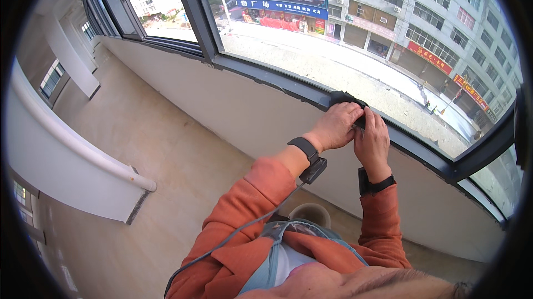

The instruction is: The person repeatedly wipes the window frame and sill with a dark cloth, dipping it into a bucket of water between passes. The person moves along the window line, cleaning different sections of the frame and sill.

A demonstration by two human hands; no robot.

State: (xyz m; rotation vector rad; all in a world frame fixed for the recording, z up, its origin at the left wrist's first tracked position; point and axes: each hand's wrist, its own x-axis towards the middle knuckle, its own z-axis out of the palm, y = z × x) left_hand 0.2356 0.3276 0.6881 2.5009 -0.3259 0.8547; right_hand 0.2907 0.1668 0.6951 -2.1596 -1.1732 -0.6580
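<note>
Both of my hands are together at the dark metal window frame (266, 75), right of the picture's middle. My left hand (338, 126) has its fingers bent over a black item, perhaps cloth (342, 97), that lies on the sill part of the frame. Close beside it, my right hand (372, 138) grips the same black item from the right, with its fingertips near those of my left hand. The fingers hide much of the item, so its full shape cannot be told. Black straps with small boxes sit on both wrists.
Below my arms a round bucket (311, 214) stands on the floor by the low wall (233, 111). A grey cable (245, 226) runs along my left sleeve. At the left is a white wall with a pipe (83, 140). Beyond the glass lie a street and buildings.
</note>
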